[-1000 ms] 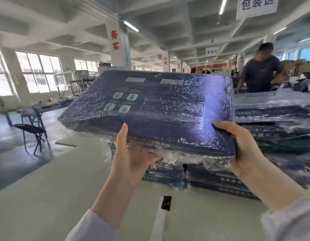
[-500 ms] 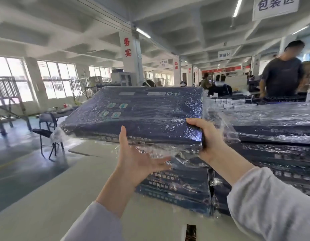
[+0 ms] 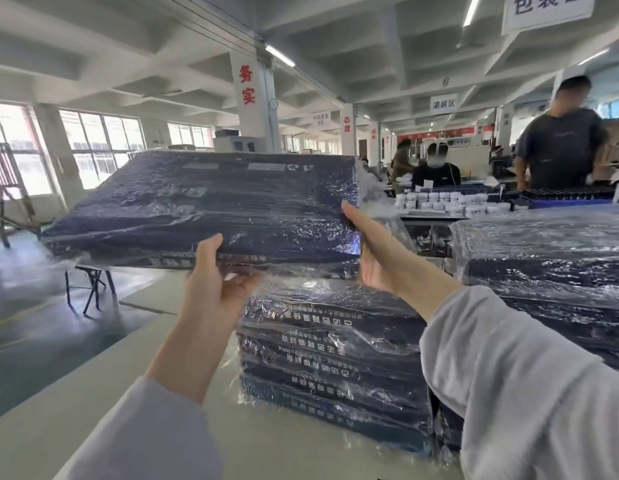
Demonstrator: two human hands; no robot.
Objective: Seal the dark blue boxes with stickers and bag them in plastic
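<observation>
Hands, left hand (image 3: 212, 292) and right hand (image 3: 375, 252), grip one bagged box (image 3: 211, 206) above one stack (image 3: 332, 368).

plastic-bagged dark blue box (image 3: 204, 209) held by left hand (image 3: 214, 292) and right hand (image 3: 374, 251), above stack of bagged boxes (image 3: 332, 358)

a hall is lit by ceiling tubes (image 3: 279, 56) and tall windows (image 3: 100, 143) on the left. a white pillar (image 3: 254, 109) marked in red is seen mid-room, signs (image 3: 444, 105) are hung overhead, and glossy grey floor (image 3: 24, 292) is spread beside a pale table (image 3: 58, 410).
</observation>
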